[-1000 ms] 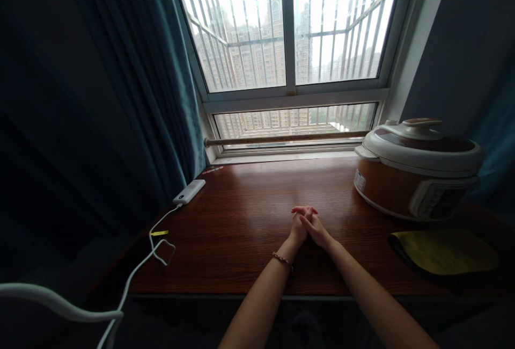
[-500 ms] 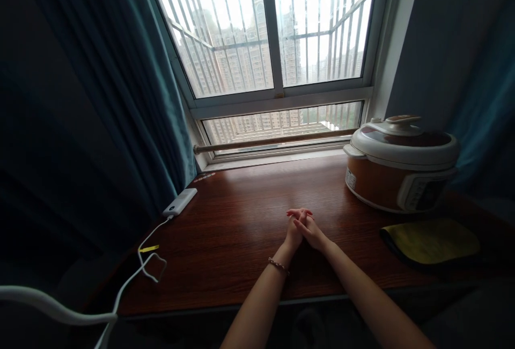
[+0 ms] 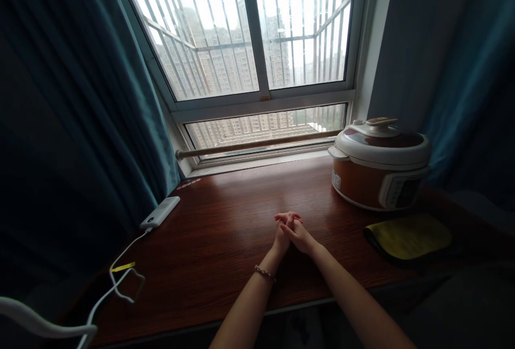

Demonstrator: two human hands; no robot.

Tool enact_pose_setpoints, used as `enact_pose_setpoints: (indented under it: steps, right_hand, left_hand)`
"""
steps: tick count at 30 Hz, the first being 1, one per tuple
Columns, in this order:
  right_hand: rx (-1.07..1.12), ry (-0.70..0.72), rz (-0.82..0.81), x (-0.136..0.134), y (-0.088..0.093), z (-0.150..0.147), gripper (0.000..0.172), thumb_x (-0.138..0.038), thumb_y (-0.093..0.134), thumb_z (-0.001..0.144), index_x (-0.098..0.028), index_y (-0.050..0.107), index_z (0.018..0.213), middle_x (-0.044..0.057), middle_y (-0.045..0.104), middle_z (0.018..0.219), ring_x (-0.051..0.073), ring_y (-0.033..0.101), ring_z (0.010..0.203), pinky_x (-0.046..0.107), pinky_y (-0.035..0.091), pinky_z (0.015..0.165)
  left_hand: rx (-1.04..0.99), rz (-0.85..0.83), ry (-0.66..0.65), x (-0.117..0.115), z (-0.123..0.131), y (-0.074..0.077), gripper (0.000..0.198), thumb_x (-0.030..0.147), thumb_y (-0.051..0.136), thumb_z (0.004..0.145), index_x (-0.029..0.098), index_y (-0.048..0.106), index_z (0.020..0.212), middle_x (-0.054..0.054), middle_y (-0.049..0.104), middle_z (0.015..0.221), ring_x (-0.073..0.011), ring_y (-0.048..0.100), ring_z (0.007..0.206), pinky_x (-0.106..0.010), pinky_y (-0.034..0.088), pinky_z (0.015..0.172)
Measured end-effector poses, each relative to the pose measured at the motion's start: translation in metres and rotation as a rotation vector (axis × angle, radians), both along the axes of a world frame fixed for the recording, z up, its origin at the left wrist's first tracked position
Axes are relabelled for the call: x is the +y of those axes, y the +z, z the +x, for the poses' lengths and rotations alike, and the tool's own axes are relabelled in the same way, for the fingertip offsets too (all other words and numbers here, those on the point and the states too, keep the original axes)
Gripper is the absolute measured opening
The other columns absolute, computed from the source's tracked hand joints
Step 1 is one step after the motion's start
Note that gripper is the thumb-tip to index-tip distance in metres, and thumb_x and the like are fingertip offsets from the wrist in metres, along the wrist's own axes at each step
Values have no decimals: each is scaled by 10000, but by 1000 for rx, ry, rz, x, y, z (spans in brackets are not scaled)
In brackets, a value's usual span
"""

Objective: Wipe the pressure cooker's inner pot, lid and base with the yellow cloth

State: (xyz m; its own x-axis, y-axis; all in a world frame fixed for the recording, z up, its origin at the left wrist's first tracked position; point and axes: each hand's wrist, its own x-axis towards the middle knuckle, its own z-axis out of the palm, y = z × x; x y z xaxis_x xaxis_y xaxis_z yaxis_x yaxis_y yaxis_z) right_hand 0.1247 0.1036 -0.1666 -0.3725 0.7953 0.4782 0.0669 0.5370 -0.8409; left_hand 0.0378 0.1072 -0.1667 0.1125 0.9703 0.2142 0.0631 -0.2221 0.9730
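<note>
My left hand (image 3: 282, 235) and my right hand (image 3: 302, 237) are clasped together over the middle of the wooden table (image 3: 209, 247). Their fingers cross and interlace, with red nails showing at the tips. No object shows between the palms, though the inside of the clasp is hidden. A beaded bracelet (image 3: 264, 272) circles my left wrist. To the right of my hands, apart from them, lies a yellow cloth or mat with a dark edge (image 3: 410, 236).
A white and orange electric cooker (image 3: 362, 174) stands at the right back. On the left are a white power bank-like device (image 3: 161, 212), its white cable (image 3: 98, 303) and a yellow tag (image 3: 124, 267). Behind the table is a barred window (image 3: 257, 96), with a blue curtain (image 3: 132, 139) at its left.
The view has turned slightly right, so the table, cooker and window sit further left in it. My hands stay clasped in the same way.
</note>
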Motion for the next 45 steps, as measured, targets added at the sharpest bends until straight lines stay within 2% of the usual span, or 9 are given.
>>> enact_pose_setpoints:
  steps: [13,23,30,45]
  right_hand:
    - [2,11,-7,4,-1,-5,388,-409,445,875,-187,528,1182,91,566,1157,208,517,1091,378,401,959]
    - [-12,24,-4,1,1,-4,380,-409,435,878,-192,529,1175,92,567,1137,209,515,1088,387,394,971]
    - [0,27,-11,0,-3,-5,392,-424,430,879,-192,526,1179,90,559,1151,210,501,1111,376,381,976]
    - [0,21,1,-3,2,-4,391,-430,433,874,-196,531,1172,91,565,1127,216,512,1089,393,388,968]
  left_hand:
    - [-100,-35,-15,7,-3,-10,391,509,382,818,168,574,808,-56,608,749,-183,580,705,-317,472,679]
    - [-117,-21,-30,0,-5,-4,389,500,401,822,157,581,784,-55,592,736,-178,568,714,-310,465,676]
    - [-140,-21,-26,-2,-3,-4,357,476,417,819,154,569,788,-39,580,700,-164,559,645,-298,461,619]
    - [-98,14,-4,-5,-5,0,321,446,419,824,172,580,778,-48,590,731,-185,557,700,-324,456,683]
